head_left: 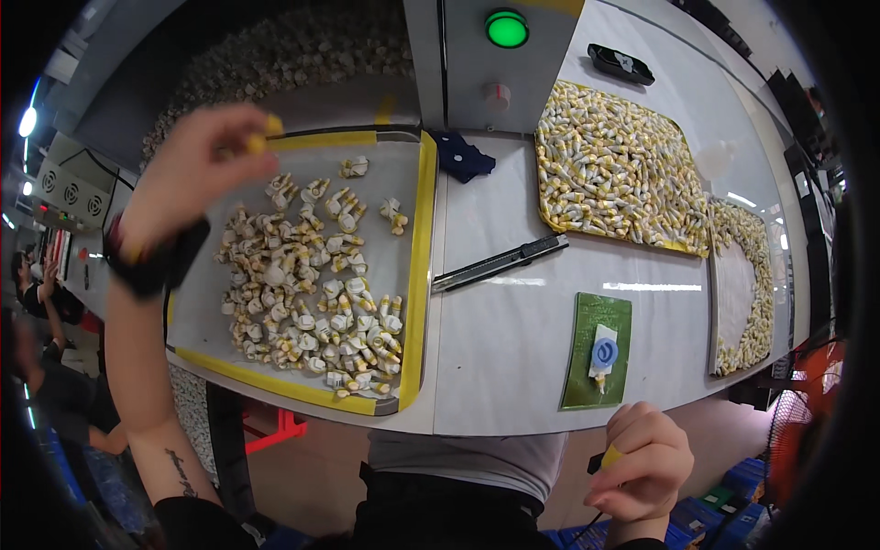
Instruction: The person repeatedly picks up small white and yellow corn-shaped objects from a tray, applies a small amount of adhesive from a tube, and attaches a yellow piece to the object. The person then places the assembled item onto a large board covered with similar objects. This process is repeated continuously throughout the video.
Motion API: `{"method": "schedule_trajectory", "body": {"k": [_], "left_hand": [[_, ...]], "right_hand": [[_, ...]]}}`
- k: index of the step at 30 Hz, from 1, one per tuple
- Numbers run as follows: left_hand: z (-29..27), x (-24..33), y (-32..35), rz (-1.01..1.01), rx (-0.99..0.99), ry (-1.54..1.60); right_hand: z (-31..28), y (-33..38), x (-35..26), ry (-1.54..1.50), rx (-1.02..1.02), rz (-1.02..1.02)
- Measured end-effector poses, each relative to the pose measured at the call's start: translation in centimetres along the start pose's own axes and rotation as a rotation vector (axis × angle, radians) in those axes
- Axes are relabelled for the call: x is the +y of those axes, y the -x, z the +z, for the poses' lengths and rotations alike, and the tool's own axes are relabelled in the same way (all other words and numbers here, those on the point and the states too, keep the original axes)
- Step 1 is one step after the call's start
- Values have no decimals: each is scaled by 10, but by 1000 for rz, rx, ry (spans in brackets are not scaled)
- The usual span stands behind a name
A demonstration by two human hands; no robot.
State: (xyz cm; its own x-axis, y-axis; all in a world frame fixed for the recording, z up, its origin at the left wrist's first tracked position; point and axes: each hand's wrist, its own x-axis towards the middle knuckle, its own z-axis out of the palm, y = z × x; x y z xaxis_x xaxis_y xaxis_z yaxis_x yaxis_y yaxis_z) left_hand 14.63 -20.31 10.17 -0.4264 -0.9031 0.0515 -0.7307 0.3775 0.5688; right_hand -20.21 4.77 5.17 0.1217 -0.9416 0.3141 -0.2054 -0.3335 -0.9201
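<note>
My left hand [197,170] is raised over the far left corner of a yellow-edged tray [428,192]. Its thumb stands apart from the curled fingers; two fingertips are yellow, and I see nothing between them. Small white-and-yellow pieces [302,275] lie heaped in this tray. Off the table's near edge, my right hand [644,463] is closed, a yellow covering on one digit. A dark bit shows beside its fingers, too hidden to name. Just beyond it lies a green mat [587,390] bearing a white pad, a round blue piece [605,352] and a small white-and-yellow piece.
A black utility knife [500,264] lies between the trays, below a dark blue cloth [463,156]. A grey machine [486,64] with a lit green button stands behind. Farther right are a filled tray [623,170] and a partly filled tray [733,312]. People work at far left.
</note>
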Motion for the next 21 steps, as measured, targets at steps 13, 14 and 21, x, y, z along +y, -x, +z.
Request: {"method": "schedule_trajectory", "body": {"k": [13, 14, 21], "left_hand": [[-4, -131, -126, -91, 273, -472], [-3, -131, -125, -31, 306, -466], [-18, -117, -84, 93, 424, 46]], "right_hand": [[-18, 39, -5, 166, 222, 107], [-19, 39, -5, 171, 228, 100], [-36, 18, -19, 447, 235, -38]]}}
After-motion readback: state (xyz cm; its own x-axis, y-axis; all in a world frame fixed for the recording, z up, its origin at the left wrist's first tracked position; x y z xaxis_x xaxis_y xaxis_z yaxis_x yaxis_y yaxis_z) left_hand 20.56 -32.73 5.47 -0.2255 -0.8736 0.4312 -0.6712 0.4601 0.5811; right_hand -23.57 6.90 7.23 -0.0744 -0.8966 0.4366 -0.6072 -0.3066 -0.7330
